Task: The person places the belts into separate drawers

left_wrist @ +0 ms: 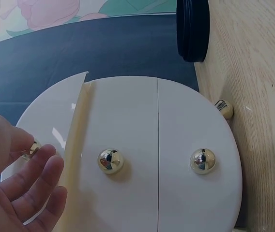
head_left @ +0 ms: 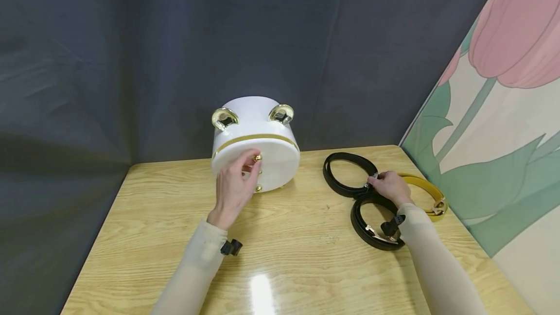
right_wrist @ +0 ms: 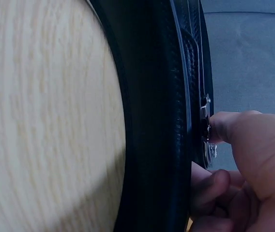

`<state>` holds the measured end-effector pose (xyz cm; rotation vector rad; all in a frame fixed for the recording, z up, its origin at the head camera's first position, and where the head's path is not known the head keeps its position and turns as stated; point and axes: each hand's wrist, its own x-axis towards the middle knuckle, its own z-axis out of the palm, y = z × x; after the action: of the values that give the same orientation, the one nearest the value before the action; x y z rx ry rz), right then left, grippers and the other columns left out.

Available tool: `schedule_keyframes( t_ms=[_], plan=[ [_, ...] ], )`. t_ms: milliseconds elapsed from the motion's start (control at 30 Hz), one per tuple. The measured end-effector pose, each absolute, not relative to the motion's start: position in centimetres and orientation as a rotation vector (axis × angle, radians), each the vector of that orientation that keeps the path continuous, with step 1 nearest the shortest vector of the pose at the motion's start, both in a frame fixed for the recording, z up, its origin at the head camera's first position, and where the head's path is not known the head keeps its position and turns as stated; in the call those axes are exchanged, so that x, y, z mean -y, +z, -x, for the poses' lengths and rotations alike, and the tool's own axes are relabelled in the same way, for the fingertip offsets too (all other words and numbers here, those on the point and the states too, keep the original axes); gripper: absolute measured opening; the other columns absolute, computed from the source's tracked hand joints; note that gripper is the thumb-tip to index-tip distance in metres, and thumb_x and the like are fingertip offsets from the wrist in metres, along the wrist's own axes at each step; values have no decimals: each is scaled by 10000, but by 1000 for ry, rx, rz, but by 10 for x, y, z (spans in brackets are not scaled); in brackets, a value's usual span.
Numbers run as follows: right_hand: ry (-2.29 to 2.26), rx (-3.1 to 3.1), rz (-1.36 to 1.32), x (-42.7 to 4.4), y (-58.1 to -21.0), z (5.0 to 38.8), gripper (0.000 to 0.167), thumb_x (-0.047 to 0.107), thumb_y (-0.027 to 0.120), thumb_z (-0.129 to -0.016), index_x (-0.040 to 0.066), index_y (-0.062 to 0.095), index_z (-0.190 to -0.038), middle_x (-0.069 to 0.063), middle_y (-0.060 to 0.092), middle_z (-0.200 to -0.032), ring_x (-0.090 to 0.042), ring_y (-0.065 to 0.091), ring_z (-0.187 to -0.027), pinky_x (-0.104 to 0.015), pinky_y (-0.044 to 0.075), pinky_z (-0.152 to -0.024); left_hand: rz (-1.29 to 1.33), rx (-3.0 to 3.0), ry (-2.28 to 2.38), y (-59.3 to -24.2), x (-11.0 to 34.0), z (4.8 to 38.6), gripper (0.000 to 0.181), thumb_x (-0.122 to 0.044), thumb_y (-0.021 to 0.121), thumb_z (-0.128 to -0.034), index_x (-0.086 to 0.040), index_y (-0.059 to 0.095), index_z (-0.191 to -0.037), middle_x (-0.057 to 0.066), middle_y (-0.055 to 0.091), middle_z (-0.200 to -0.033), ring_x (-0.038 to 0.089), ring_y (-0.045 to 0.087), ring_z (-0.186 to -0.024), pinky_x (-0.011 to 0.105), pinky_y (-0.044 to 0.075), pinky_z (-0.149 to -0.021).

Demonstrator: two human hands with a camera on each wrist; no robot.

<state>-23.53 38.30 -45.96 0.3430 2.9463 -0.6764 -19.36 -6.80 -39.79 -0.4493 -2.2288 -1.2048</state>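
A white drawer box [head_left: 255, 111] with gold ears stands at the back of the table. My left hand [head_left: 234, 186] pinches the gold top knob [head_left: 257, 158] between thumb and forefinger. In the left wrist view, the top drawer front [left_wrist: 55, 108] juts out past the middle knob [left_wrist: 111, 161] and bottom knob [left_wrist: 203, 161]. To the right, my right hand [head_left: 391, 187] grips the farther coiled black belt [head_left: 329, 175] by its buckle. The thumb lies on the metal buckle [right_wrist: 206, 130] in the right wrist view; the fingertips behind the belt are partly hidden.
Nearer me lies a second coiled black belt [head_left: 356, 220], beneath my right wrist. A coiled yellow belt [head_left: 430, 186] is right of that hand. A dark curtain [head_left: 175, 62] hangs behind the table, and a flower-painted wall [head_left: 503, 159] borders its right side.
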Motion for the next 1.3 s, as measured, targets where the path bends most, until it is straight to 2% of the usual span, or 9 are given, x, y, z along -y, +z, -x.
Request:
schedule_keyframes(
  t_ms=[167, 233, 467, 567, 700, 767, 967, 1200, 1300],
  plan=[
    [-698, -2958, -352, -384, -461, 236, 524, 474, 548, -1030, -2, 722, -1166, -185, 721, -1016, -355, 631, -899, -374, 416, -679, 470, 2215, -1198, -399, 68, 191, 224, -145, 735, -996, -105, 758, -1215, 85, 809, -942, 247, 776, -793, 408, 642, -716],
    [-701, -2965, -353, -385, -462, 237, 535, 471, 551, -1026, -6, 721, -1197, -187, 723, -1021, -357, 634, -903, -371, 420, -676, 478, 2212, -1191, -399, 68, 190, 220, -144, 734, -999, -101, 759, -1213, 85, 808, -938, 245, 775, -790, 403, 640, -713],
    [-735, -2970, -379, -387, -464, 238, 621, 476, 566, -1016, -29, 673, -1362, -245, 736, -1167, -394, 657, -1002, -391, 458, -723, 499, 2220, -1174, -401, 69, 186, 207, -149, 727, -1006, -111, 757, -1208, 63, 808, -923, 220, 761, -783, 376, 624, -691],
    [-768, -2971, -370, -388, -464, 239, 610, 472, 572, -1021, -37, 686, -1336, -209, 777, -1073, -359, 675, -955, -377, 455, -712, 507, 2212, -1164, -401, 69, 184, 208, -144, 728, -1003, -109, 758, -1206, 63, 809, -922, 219, 761, -783, 382, 626, -695],
    [-829, -2963, -354, -388, -462, 239, 556, 463, 569, -1027, -25, 722, -1246, -83, 808, -843, -284, 692, -856, -346, 433, -692, 527, 2191, -1152, -402, 70, 181, 212, -133, 734, -996, -99, 758, -1204, 71, 807, -918, 227, 765, -778, 398, 636, -703],
    [-855, -2963, -358, -388, -461, 240, 547, 455, 571, -1029, -26, 720, -1244, -52, 804, -793, -276, 695, -844, -341, 429, -694, 534, 2187, -1145, -402, 70, 180, 213, -132, 737, -994, -99, 758, -1204, 70, 807, -919, 223, 766, -777, 395, 637, -706],
    [-874, -3000, -356, -388, -458, 238, 601, 429, 580, -1035, -58, 645, -1381, -83, 807, -789, -293, 723, -880, -322, 443, -723, 528, 2193, -1123, -403, 71, 174, 203, -144, 745, -991, -114, 763, -1191, 53, 811, -926, 204, 763, -776, 375, 625, -704],
    [-947, -3018, -353, -387, -454, 235, 612, 409, 597, -1035, -59, 620, -1428, -51, 798, -743, -125, 728, -688, -281, 456, -692, 546, 2180, -1104, -404, 71, 170, 205, -128, 742, -991, -93, 762, -1192, 71, 820, -962, 208, 766, -782, 372, 634, -710],
    [-977, -3029, -338, -388, -453, 233, 587, 391, 608, -1035, -56, 637, -1413, -64, 801, -748, -112, 727, -666, -270, 461, -655, 554, 2171, -1097, -405, 70, 169, 204, -123, 739, -994, -89, 763, -1193, 75, 821, -973, 205, 767, -781, 376, 637, -710]
  ],
)
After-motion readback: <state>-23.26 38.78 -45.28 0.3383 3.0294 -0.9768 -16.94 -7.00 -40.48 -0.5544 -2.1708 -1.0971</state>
